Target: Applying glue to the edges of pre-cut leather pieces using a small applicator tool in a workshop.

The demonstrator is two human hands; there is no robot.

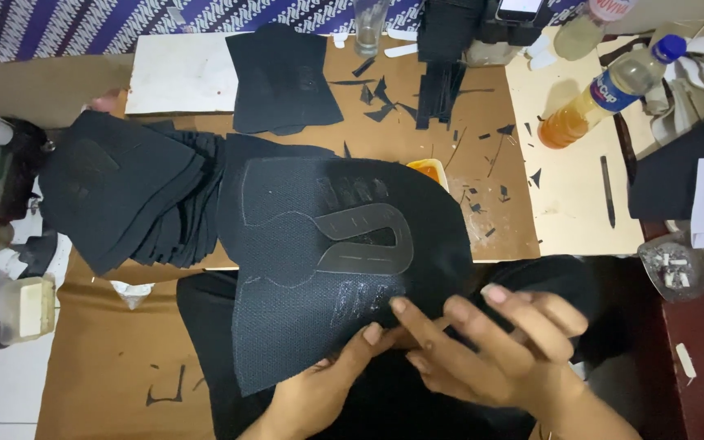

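Black mesh shoe-upper piece (303,269) lies flat at the near-middle of the bench (499,220), its near part hanging over the bench edge toward the person's lap. It's a big curved cut w/ a pale outline traced on it and a grey U-shaped overlay (368,240) sitting on its centre. Faint chalky stripes show on the mesh both far and near of that overlay.

Left hand (319,391) comes up from the near edge; its fingers (372,334) are pressed on the piece's near-right rim, close together, thumb side on top of the fabric. Right hand (499,350) is just beside it to the right, fingers spread apart and laid flat, index tip touching the same rim (can't tell if anything is pinched underneath, hands overlap there).

Left of the piece: a fanned stack of black cut pieces (124,195), touching its left rim. Far-middle: another black cut piece (283,77) partly on a white board (177,77). Black scraps (385,98) are scattered far-right of it. Small orange-filled dish (429,171) peeks out at the piece's far-right rim. Right part of bench: bottle w/ orange liquid (596,102) lying tilted, a thin dark tool (607,191) near it. Clear glass (368,24) stands at the far edge.
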